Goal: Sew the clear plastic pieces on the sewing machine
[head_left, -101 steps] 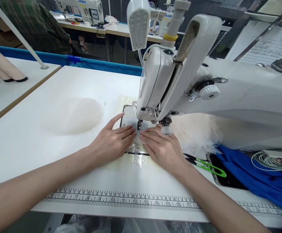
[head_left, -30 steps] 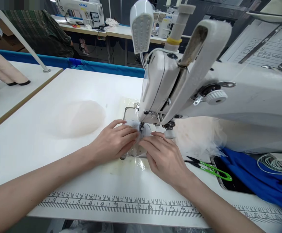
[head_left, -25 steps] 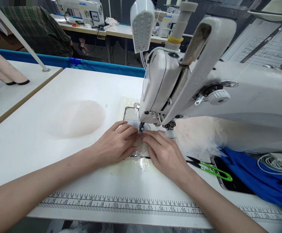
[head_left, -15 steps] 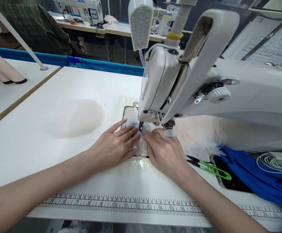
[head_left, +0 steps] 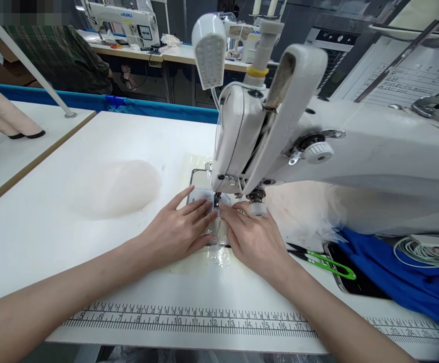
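My left hand [head_left: 183,222] lies palm down beside the presser foot [head_left: 216,199] of a white sewing machine [head_left: 238,131]. Its fingers are stretched over the metal needle plate [head_left: 200,194]. On the other side of the foot is my right hand [head_left: 255,232], its index fingertip close to the foot and its fingers bent and pressed together. Whatever is under or between those fingers is hidden. Clear plastic film [head_left: 219,257] shines on the bed below the hands. Pale sheer fabric [head_left: 302,209] is bunched to the right, under the machine arm.
Green-handled thread snips [head_left: 330,264] rest partly on a phone [head_left: 363,285], near blue cloth [head_left: 412,272] and a coiled cable [head_left: 427,252]. A beige sheer oval [head_left: 128,186] lies left. Ruler markings [head_left: 196,320] line the front edge. Beyond sits a person in a plaid shirt [head_left: 58,60].
The view has shifted slightly, so the machine head appears further left and lower. Both hands keep almost the same place beside the presser foot.
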A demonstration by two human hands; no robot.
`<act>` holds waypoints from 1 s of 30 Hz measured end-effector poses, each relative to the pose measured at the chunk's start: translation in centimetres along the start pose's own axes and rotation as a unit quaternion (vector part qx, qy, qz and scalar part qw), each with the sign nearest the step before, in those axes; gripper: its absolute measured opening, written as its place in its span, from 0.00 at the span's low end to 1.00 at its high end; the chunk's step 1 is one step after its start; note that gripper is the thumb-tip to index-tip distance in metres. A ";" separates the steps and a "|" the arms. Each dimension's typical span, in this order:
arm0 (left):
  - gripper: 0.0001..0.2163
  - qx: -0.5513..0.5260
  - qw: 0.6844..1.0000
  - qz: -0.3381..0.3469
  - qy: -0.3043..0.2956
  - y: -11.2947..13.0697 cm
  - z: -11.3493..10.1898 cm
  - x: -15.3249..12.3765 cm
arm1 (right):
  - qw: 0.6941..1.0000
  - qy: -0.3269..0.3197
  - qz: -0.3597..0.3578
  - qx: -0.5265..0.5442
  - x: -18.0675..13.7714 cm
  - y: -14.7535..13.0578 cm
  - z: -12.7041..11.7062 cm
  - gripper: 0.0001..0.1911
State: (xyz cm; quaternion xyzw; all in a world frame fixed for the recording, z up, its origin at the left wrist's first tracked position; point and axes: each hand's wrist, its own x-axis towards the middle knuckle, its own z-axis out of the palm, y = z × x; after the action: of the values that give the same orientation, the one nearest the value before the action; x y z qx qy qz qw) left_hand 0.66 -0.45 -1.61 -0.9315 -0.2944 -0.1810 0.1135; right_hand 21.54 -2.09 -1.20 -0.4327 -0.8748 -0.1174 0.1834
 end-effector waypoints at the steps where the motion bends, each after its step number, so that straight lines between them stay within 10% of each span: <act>1: 0.20 0.004 1.000 0.000 -0.003 0.0 0.0 0.0 | 1.000 0.002 -0.001 -0.001 0.0 0.0 -0.1 0.17; 17: 0.30 -0.063 0.997 0.048 0.026 -0.1 -0.7 -0.8 | 0.994 0.019 -0.041 0.095 -0.6 0.3 -0.5 0.13; 23: 0.10 -0.027 0.994 0.050 0.090 0.2 -0.6 -0.9 | 0.989 -0.020 -0.051 0.140 -1.1 0.3 -1.4 0.27; 30: 0.14 -0.015 0.998 0.038 0.041 0.6 -0.5 -0.9 | 0.990 0.046 -0.119 0.068 -1.0 0.2 -1.1 0.11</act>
State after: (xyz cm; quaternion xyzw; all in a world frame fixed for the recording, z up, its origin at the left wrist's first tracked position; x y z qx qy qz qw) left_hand 0.21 -1.54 -1.63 -0.9355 -0.2511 -0.2186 0.1186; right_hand 22.46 -3.11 -0.62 -0.3063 -0.9166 -0.0989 0.2371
